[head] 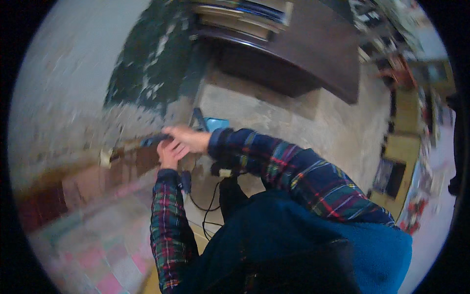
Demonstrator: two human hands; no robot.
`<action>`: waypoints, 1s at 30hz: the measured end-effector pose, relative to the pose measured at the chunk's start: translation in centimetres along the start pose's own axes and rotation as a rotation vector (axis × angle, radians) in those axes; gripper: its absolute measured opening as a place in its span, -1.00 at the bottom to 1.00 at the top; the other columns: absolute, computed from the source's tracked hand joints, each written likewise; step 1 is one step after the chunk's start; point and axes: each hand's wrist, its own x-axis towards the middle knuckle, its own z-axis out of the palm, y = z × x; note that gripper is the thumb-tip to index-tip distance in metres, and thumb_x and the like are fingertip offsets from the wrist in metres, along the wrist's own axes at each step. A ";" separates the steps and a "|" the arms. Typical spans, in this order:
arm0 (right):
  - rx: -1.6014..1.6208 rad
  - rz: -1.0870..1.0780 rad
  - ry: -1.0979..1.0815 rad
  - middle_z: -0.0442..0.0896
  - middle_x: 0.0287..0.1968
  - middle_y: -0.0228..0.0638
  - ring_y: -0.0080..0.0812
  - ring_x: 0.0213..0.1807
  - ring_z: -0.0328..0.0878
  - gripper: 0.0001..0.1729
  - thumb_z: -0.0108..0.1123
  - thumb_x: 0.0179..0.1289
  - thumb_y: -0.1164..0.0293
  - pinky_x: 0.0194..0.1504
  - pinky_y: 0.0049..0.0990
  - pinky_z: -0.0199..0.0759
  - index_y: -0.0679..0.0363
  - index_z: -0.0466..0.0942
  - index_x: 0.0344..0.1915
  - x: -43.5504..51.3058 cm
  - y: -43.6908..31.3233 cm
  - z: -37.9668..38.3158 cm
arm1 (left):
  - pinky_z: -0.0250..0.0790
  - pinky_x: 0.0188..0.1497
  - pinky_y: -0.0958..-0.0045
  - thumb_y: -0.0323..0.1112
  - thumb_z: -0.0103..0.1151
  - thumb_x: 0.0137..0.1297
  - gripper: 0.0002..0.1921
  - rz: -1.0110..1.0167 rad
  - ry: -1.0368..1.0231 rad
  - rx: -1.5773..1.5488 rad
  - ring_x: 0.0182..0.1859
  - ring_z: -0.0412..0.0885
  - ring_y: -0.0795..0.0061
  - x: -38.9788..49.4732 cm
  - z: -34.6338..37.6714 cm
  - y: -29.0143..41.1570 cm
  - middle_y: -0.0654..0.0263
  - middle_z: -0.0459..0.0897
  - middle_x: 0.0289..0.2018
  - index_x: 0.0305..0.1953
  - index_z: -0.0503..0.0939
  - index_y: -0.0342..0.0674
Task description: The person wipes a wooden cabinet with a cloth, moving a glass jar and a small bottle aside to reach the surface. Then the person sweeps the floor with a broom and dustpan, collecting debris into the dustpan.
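Observation:
My right hand (185, 137) reaches across to the left and meets my left hand (169, 153) in front of the rough wall. The fingers of both hands overlap. A dark blue-grey object (157, 139) sticks out to the left from between them, towards the wall. It is blurred, so its kind does not show, and the hands hide its near end. My right hand appears closed over that end. The grip of my left hand is not clear. Close to my left cuff is another dark blue piece (186, 182), with a black cable (205, 210) running below it.
The wall (73, 88) has a dark green patch (154, 62) and flaking plaster. A brown desk (315, 47) with stacked books (246, 16) stands ahead. On the floor (253, 106) lies a light-blue object (216, 123). A checked pink-and-white cover (110, 253) is at lower left; cabinets (402, 147) are at right.

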 end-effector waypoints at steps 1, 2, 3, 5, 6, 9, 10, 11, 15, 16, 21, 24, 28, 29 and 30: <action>-0.016 -0.026 0.044 0.53 -0.09 0.15 0.05 -0.11 0.58 -0.22 -0.07 0.29 -0.13 -0.18 -0.19 0.60 0.36 0.25 0.18 0.1 0.1 0.2 | 0.39 -0.09 0.19 -0.19 0.19 0.10 -0.60 0.019 -0.032 0.019 -0.11 0.56 0.15 0.4 1.0 -0.1 0.13 0.59 -0.18 -0.01 0.49 -0.15; 0.090 0.045 0.099 0.56 -0.16 0.09 -0.01 -0.15 0.58 -0.32 -0.03 0.28 -0.05 -0.21 -0.21 0.57 0.36 0.32 0.09 0.2 0.7 0.5 | 0.38 -0.08 0.20 -0.19 0.20 0.10 -0.60 0.039 -0.062 0.040 -0.10 0.55 0.17 0.5 2.2 -0.4 0.16 0.58 -0.19 -0.02 0.49 -0.14; 0.190 0.040 0.117 0.58 -0.24 0.02 -0.07 -0.19 0.58 -0.41 0.01 0.27 0.02 -0.25 -0.23 0.55 0.36 0.40 -0.01 0.5 0.9 1.1 | 0.37 -0.08 0.21 -0.18 0.20 0.09 -0.61 0.060 -0.087 0.061 -0.10 0.55 0.19 0.6 2.9 -0.6 0.18 0.58 -0.19 -0.03 0.49 -0.12; 0.330 -0.026 0.242 0.57 -0.30 -0.03 -0.12 -0.24 0.56 -0.48 0.03 0.25 0.08 -0.28 -0.25 0.52 0.35 0.42 -0.09 -0.4 2.4 1.4 | 0.34 -0.07 0.22 -0.16 0.21 0.07 -0.61 0.098 -0.126 0.108 -0.09 0.53 0.23 0.6 4.0 -0.7 0.23 0.56 -0.20 -0.05 0.49 -0.10; 0.389 -0.102 0.292 0.56 -0.32 -0.06 -0.14 -0.26 0.55 -0.52 0.04 0.24 0.10 -0.30 -0.26 0.50 0.35 0.43 -0.12 -0.7 3.0 1.8 | 0.33 -0.07 0.23 -0.15 0.22 0.07 -0.62 0.125 -0.156 0.140 -0.09 0.52 0.25 0.7 4.1 -0.9 0.26 0.56 -0.20 -0.06 0.49 -0.09; 0.525 -0.319 0.442 0.55 -0.41 -0.14 -0.20 -0.34 0.52 -0.62 0.06 0.22 0.19 -0.36 -0.29 0.46 0.33 0.47 -0.24 -1.5 4.5 2.1 | 0.30 -0.06 0.26 -0.12 0.24 0.05 -0.63 0.189 -0.255 0.221 -0.07 0.50 0.30 0.8 5.0 -1.7 0.33 0.54 -0.21 -0.10 0.49 -0.05; 0.563 -0.355 0.480 0.54 -0.43 -0.17 -0.23 -0.36 0.51 -0.65 0.06 0.21 0.22 -0.38 -0.30 0.44 0.33 0.48 -0.28 -1.7 4.8 2.1 | 0.29 -0.06 0.27 -0.11 0.25 0.04 -0.63 0.213 -0.285 0.246 -0.07 0.49 0.32 0.9 5.3 -2.1 0.35 0.53 -0.22 -0.11 0.49 -0.03; 0.646 -0.368 0.435 0.45 -0.54 -0.30 -0.33 -0.48 0.40 -0.82 0.03 0.13 0.41 -0.47 -0.35 0.31 0.29 0.44 -0.52 -2.3 5.5 1.8 | 0.28 -0.05 0.27 -0.10 0.25 0.03 -0.64 0.246 -0.321 0.359 -0.06 0.49 0.34 1.1 5.8 -2.4 0.38 0.52 -0.22 -0.12 0.49 -0.02; 0.914 -0.487 0.433 0.44 -0.60 -0.28 -0.25 -0.59 0.34 -0.84 0.08 0.01 0.41 -0.57 -0.31 0.17 0.20 0.40 -0.62 -5.3 6.3 0.0 | 0.23 -0.04 0.31 -0.07 0.28 0.01 -0.65 0.332 -0.402 0.420 -0.05 0.46 0.42 2.7 8.2 -1.9 0.47 0.49 -0.24 -0.17 0.49 0.03; 0.971 -0.427 0.444 0.45 -0.58 -0.27 -0.26 -0.59 0.36 -0.85 0.07 0.03 0.42 -0.59 -0.32 0.17 0.22 0.40 -0.60 -6.8 6.6 -0.3 | 0.22 -0.03 0.32 -0.06 0.28 0.00 -0.65 0.395 -0.404 0.557 -0.04 0.45 0.44 2.9 8.5 -1.0 0.50 0.49 -0.24 -0.18 0.49 0.04; 0.613 -0.298 0.693 0.52 -0.47 -0.15 -0.26 -0.54 0.47 -0.84 0.05 0.02 0.48 -0.62 -0.34 0.24 0.37 0.41 -0.41 -17.3 7.7 -1.9 | 0.33 -0.11 0.30 -0.09 0.28 0.02 -0.75 0.601 -0.259 0.296 -0.13 0.54 0.37 -0.4 5.1 8.7 0.47 0.56 -0.32 -0.29 0.57 0.00; 0.428 -0.321 0.862 0.55 -0.44 -0.07 -0.19 -0.44 0.53 -0.74 0.12 -0.04 0.47 -0.54 -0.29 0.33 0.41 0.43 -0.33 -24.3 10.6 -3.2 | 0.38 -0.21 0.20 -0.13 0.26 0.04 -0.77 0.485 -0.377 -0.016 -0.23 0.58 0.15 -3.4 2.1 18.5 0.23 0.61 -0.40 -0.37 0.59 -0.13; 0.243 -0.378 0.980 0.58 -0.39 0.00 -0.12 -0.34 0.58 -0.64 0.18 -0.11 0.46 -0.43 -0.25 0.40 0.45 0.46 -0.26 -32.4 16.4 -5.3 | 0.40 -0.30 0.07 -0.21 0.23 0.03 -0.76 0.553 -0.301 0.263 -0.31 0.61 -0.07 -8.2 0.6 30.9 -0.04 0.64 -0.46 -0.41 0.60 -0.28; 0.198 -0.390 1.012 0.58 -0.38 0.02 -0.10 -0.32 0.59 -0.61 0.20 -0.12 0.46 -0.41 -0.24 0.42 0.46 0.46 -0.25 -34.7 18.0 -6.1 | 0.40 -0.28 0.06 -0.20 0.24 0.01 -0.75 0.654 -0.242 0.218 -0.30 0.61 -0.08 -9.8 0.6 33.5 -0.05 0.64 -0.45 -0.41 0.60 -0.28; 0.219 -0.388 1.000 0.60 -0.33 0.08 -0.05 -0.21 0.59 -0.48 0.26 -0.20 0.45 -0.28 -0.22 0.43 0.49 0.46 -0.15 -36.9 19.6 -7.0 | 0.40 -0.27 0.05 -0.19 0.25 -0.02 -0.74 0.733 -0.199 0.186 -0.29 0.60 -0.08 -11.2 0.7 35.9 -0.06 0.64 -0.44 -0.40 0.61 -0.28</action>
